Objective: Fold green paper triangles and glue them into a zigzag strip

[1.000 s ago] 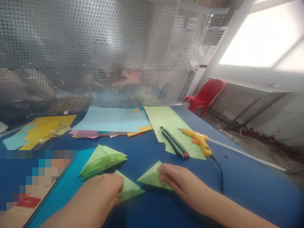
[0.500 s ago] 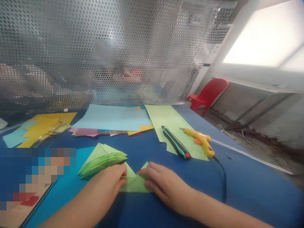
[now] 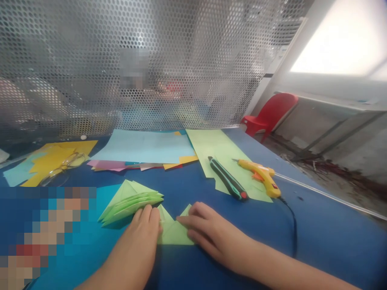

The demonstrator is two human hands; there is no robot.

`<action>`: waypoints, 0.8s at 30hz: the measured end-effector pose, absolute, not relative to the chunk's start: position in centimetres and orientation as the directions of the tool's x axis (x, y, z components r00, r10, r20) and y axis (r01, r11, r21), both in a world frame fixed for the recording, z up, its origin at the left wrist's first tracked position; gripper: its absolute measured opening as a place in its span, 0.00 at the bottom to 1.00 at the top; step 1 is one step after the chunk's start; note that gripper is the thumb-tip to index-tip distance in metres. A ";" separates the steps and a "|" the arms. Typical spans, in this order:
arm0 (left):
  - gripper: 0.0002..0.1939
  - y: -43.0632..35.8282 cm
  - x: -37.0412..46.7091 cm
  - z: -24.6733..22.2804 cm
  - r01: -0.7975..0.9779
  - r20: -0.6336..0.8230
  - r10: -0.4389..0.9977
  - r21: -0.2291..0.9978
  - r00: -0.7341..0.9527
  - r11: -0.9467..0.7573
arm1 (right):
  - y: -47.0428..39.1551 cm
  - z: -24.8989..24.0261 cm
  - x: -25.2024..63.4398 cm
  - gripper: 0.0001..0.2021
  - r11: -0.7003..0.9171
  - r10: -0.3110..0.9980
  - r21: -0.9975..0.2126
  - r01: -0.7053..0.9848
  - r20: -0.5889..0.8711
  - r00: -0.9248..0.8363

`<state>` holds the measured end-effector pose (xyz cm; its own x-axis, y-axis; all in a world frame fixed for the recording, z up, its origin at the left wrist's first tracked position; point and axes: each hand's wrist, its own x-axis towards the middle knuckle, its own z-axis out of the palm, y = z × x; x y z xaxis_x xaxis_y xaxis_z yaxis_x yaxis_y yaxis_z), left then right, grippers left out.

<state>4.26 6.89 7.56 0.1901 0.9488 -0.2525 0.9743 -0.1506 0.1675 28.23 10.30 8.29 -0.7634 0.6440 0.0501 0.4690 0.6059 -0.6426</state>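
Observation:
A small folded light green paper (image 3: pixel 175 234) lies on the blue table between my hands, with two pointed corners standing up at its far side. My left hand (image 3: pixel 145 225) has its fingers bent together over the left end of this paper. At the right end, my right hand (image 3: pixel 211 229) holds the paper down with bent fingers, the index fingertip near its middle. Just beyond my left hand sits a stack of folded green papers (image 3: pixel 131 201), its layers fanned toward me. Both hands hide the ends of the paper.
A cutter knife (image 3: pixel 228 179) and a yellow glue gun (image 3: pixel 261 175) rest on light green sheets (image 3: pixel 211 145) at right; the gun's cord trails toward me. Blue paper (image 3: pixel 142 147) covers coloured sheets at the back. Glasses (image 3: pixel 65 165) lie on yellow paper. Perforated sheeting (image 3: pixel 193 60) hangs behind.
My left hand's fingers have shifted from pinching the paper's left edge to lying bent together over it. The right hand stays at the right end. The view has turned slightly.

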 end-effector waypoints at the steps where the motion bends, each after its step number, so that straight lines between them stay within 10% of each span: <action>1: 0.08 7.0 4.3 7.7 0.976 -0.262 0.946 0.155 0.192 -0.155 | 10.3 8.3 28.2 0.20 0.604 0.645 -0.644 0.469 0.051 -0.762; 7: 0.03 7.3 4.1 8.4 0.970 -0.286 0.927 0.094 0.242 -0.225 | 10.6 8.1 28.4 0.21 0.622 0.633 -0.630 0.466 0.054 -0.772; 24: 0.32 4.2 5.6 7.9 0.813 0.057 0.813 -0.095 0.580 -0.574 | 10.6 7.1 28.6 0.13 0.736 0.571 -0.519 0.435 0.129 -0.811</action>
<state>5.65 4.23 7.87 0.5801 0.8126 0.0565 0.8134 -0.5740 -0.0946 28.58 10.58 7.12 -0.8108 0.5708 0.1294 0.4351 0.7357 -0.5190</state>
